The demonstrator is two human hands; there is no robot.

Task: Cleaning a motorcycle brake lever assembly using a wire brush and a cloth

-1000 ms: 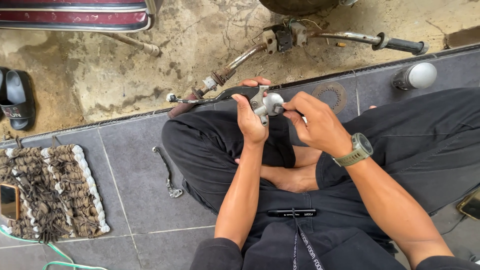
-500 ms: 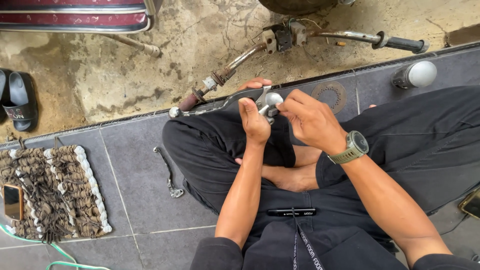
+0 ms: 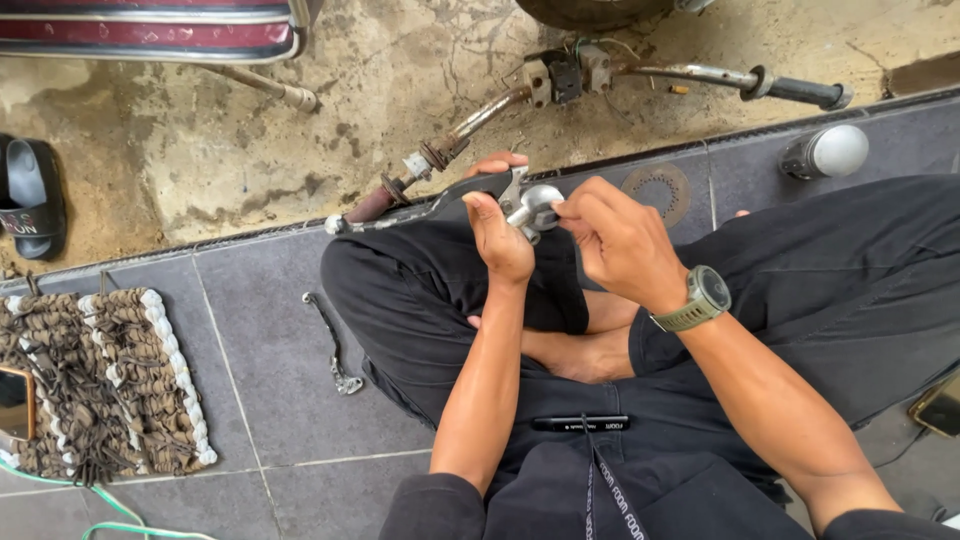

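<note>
I sit cross-legged in black trousers on grey floor tiles. My left hand [image 3: 497,232] grips a black motorcycle lever assembly [image 3: 470,190] with a silvery metal bracket [image 3: 535,208], held above my knee. The long lever arm points left, ending at a small ball tip [image 3: 335,226]. My right hand [image 3: 622,240], with an olive wristwatch [image 3: 706,298] on its wrist, pinches the silvery part of the bracket with its fingertips. Both hands meet at the bracket.
A rusty handlebar [image 3: 640,72] with a black grip lies on the dirt beyond the tile edge. A round disc [image 3: 656,190] and a grey cylinder with a pale cap [image 3: 826,152] rest on the tiles. A small wrench [image 3: 332,345], a woven mat [image 3: 100,385] and a sandal [image 3: 30,195] lie left.
The lever assembly and both hands have shifted slightly; my right fingers stay working at the silvery bracket. Nothing was let go.
</note>
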